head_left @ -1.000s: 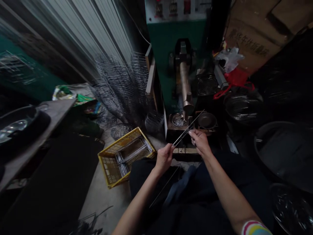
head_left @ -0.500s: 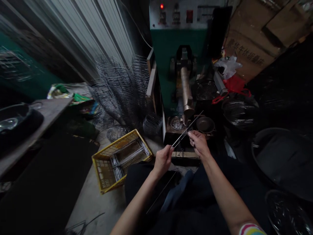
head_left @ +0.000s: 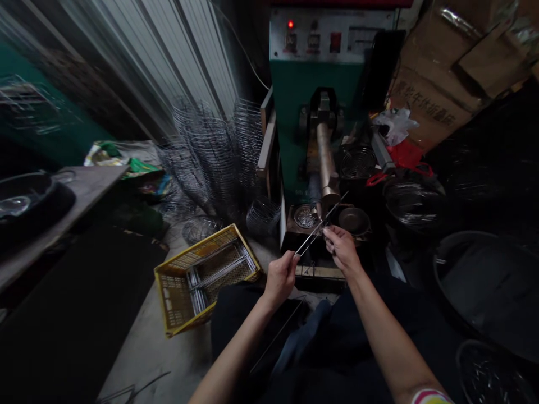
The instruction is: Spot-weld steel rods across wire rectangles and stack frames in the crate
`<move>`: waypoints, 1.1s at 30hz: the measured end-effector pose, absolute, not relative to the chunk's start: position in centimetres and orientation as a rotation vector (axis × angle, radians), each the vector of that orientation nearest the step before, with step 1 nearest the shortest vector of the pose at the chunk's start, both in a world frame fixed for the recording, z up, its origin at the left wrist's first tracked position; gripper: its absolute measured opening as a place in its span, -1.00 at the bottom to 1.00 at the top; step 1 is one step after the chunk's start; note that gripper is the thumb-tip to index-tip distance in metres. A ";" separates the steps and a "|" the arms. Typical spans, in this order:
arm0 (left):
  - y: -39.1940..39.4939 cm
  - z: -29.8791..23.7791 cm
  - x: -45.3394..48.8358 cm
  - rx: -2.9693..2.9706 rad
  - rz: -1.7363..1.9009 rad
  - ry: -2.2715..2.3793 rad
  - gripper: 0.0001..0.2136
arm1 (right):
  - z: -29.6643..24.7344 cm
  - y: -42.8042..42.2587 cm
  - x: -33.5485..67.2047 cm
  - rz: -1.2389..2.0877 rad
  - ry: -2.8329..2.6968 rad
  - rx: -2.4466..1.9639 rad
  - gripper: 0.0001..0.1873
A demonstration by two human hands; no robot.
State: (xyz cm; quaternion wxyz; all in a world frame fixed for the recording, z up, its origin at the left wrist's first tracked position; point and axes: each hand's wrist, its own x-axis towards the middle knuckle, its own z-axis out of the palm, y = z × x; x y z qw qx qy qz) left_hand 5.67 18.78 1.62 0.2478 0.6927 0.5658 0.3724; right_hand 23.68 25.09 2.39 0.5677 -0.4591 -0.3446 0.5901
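My left hand [head_left: 281, 279] is closed around the near end of a thin metal wire rod [head_left: 307, 241], which slants up and away to the right. A second thin strand shows close beside it. My right hand [head_left: 342, 247] is pinched at the rod's right side, just under the electrode tip of a green spot welder [head_left: 286, 123]; what its fingertips hold is too small to make out. The welder's copper-coloured arm [head_left: 327, 157] comes down right over the rod. A round dish [head_left: 305, 216] of small metal bits sits left of the tip, and a dark round dish [head_left: 353, 221] stands right.
A yellow plastic crate [head_left: 162, 292] with bundles of metal rods stands left of my knees. Stacked wire racks [head_left: 206, 151] rise behind it. Black tubs [head_left: 442, 269] line the right side, and a cardboard box [head_left: 425, 106] leans at the back right. A bench [head_left: 96, 179] is at far left.
The view has shifted slightly, so the welder sits a bit lower and further right. Both hands keep nearly the same place and grip; the rod's far end has dipped slightly.
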 end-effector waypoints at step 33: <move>22.6 1.8 7.0 1.929 1.027 1.363 -0.72 | 2.9 27.1 25.8 1.361 -0.751 -1.084 -0.61</move>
